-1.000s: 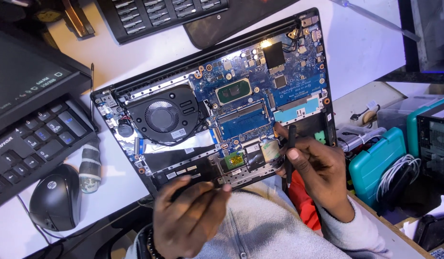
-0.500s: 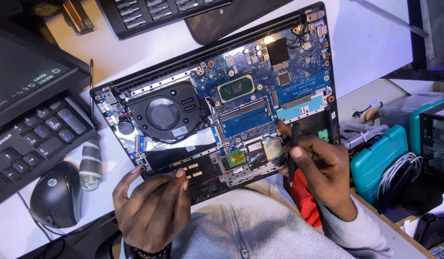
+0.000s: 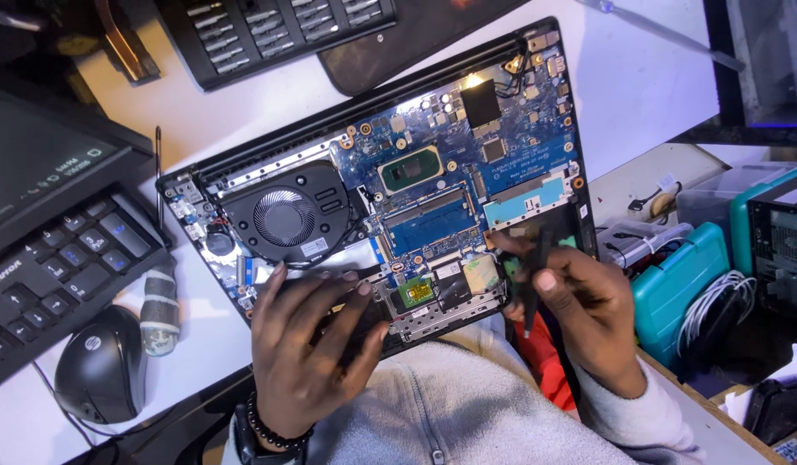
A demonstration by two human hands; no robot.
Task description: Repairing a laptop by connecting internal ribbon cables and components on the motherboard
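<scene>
An opened laptop [image 3: 381, 164] lies bottom up on a white desk, its blue circuit board, black round fan [image 3: 284, 217] and memory module [image 3: 433, 222] exposed. My left hand [image 3: 308, 340] rests flat with spread fingers on the laptop's lower front edge, holding nothing. My right hand [image 3: 579, 306] is closed around a thin black tool [image 3: 536, 275], its upper end at the board's lower right corner, close to a small green part.
A black mouse [image 3: 101, 375] and black keyboard [image 3: 45, 275] lie at the left. A tray of screwdriver bits [image 3: 269, 34] sits at the top. Teal cases [image 3: 678, 288] and white cables [image 3: 717, 310] crowd the right. A small grey cylinder [image 3: 160, 306] stands beside the laptop.
My left hand has moved up from below the laptop and now lies flat on its front edge. My right hand with the tool stays at the lower right corner.
</scene>
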